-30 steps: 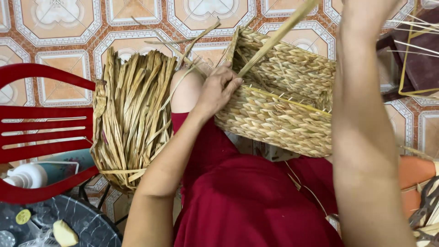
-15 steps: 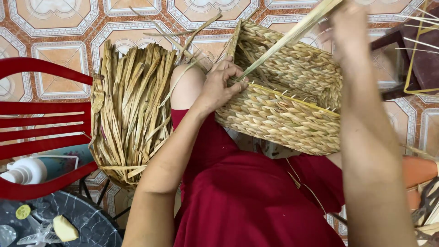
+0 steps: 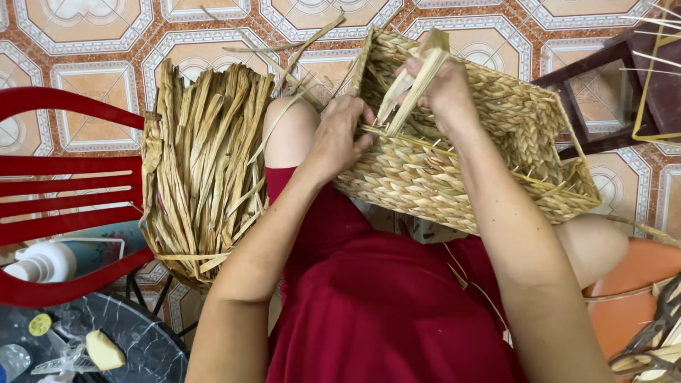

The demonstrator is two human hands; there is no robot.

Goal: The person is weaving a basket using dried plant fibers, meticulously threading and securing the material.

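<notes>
A rectangular woven straw basket (image 3: 496, 149) rests tilted on my lap, over red cloth. My left hand (image 3: 340, 138) presses on the basket's near left rim, fingers curled on the weave. At the basket's top rim, my right hand (image 3: 443, 89) is closed on a flat pale straw strand (image 3: 415, 85) that is folded and runs down into the weave. A thin yellow wire frame line shows along the basket's side.
A bundle of dried straw strands (image 3: 202, 163) lies over a red plastic chair (image 3: 64, 198) at my left. A white bottle (image 3: 42, 262) and a dark round table (image 3: 106, 340) sit at lower left. A dark wooden stool (image 3: 603, 85) stands at upper right on the patterned tile floor.
My right hand has come down from high up to the basket's rim, drawing the long strand down with it. The left hand stayed on the rim.
</notes>
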